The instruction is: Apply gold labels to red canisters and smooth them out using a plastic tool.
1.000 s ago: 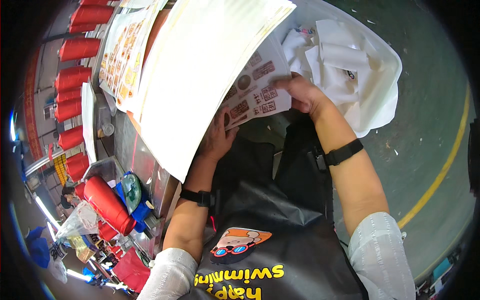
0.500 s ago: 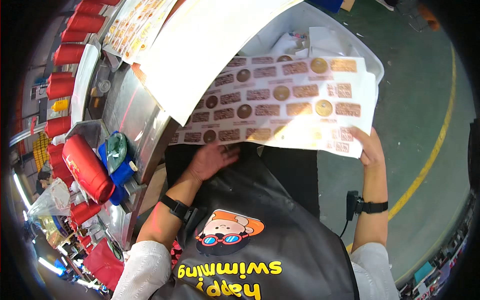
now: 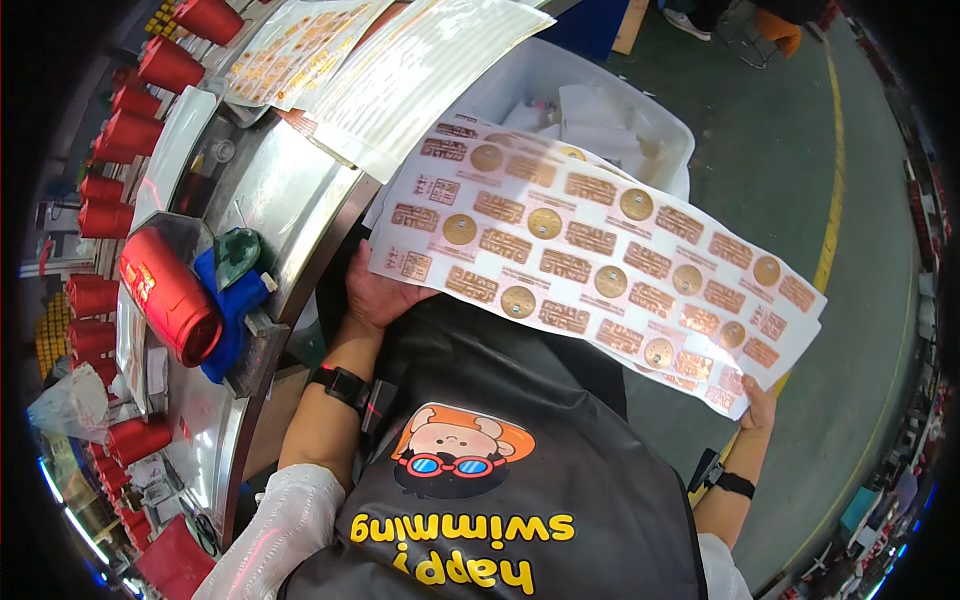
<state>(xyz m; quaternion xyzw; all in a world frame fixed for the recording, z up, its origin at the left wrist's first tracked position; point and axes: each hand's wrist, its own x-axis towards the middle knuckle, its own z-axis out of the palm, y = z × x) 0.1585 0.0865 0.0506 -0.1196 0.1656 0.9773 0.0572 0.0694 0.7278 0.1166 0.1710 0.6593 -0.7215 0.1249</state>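
Note:
A wide white printed sheet (image 3: 560,235) with brown-gold rounds and blocks stretches in front of me, bending a little. Its right end shows a second edge, so more than one layer seems to be there. At the lower left corner, my left hand (image 3: 382,292) is closed on it, with the fingers partly under the sheet. My right hand (image 3: 757,406) pinches the lower right corner, thumb on top. Beyond the left end, a stack of white sheets (image 3: 430,75) lies on the metal table (image 3: 300,190).
A translucent white bin (image 3: 640,100) with crumpled white paper stands behind the sheet. On the table at left are a red tumbler (image 3: 170,295), a blue item (image 3: 235,325) and another printed sheet (image 3: 300,55). Red cups (image 3: 130,135) line the far side. Green floor with a yellow line (image 3: 830,230) lies right.
My left hand has moved from below the sheet's edge to grip its left corner. My right hand has gone lower, and the sheet has come out from under the white stack, tilting down rightward.

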